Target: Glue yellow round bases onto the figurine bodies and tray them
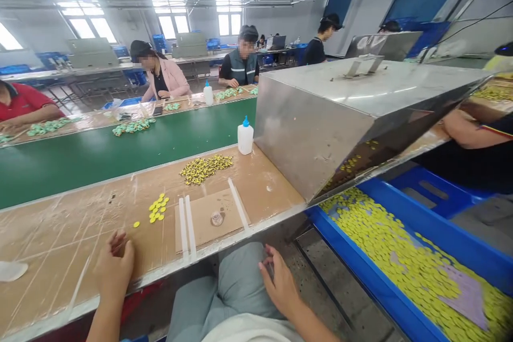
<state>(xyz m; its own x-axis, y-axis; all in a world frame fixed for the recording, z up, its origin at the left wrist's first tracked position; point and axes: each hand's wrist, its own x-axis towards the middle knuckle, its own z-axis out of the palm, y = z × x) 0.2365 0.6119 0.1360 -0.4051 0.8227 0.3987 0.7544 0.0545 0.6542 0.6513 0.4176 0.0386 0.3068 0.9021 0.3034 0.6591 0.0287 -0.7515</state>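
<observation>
My left hand [115, 263] rests on the cardboard-covered bench, its fingers loosely curled, thumb apart, and nothing visible in it. Just beyond it lies a single yellow disc [137, 224], near a small group of yellow discs [157, 208]. My right hand [279, 282] hovers at my thigh, below the bench edge, fingers parted and seemingly holding nothing. A cardboard sheet [204, 227] with white strips lies in front of me, bearing a small round clear container [217, 218]. Behind it is a heap of small yellow-and-black pieces [205, 168].
A white bottle with blue cap [245, 138] stands beside a large metal box [316, 133]. At right, a blue bin [372, 272] holds many yellow discs. Past the green conveyor belt [180, 133], several people sit by green pieces [133, 126]. Another person's arm [465, 131] is at right.
</observation>
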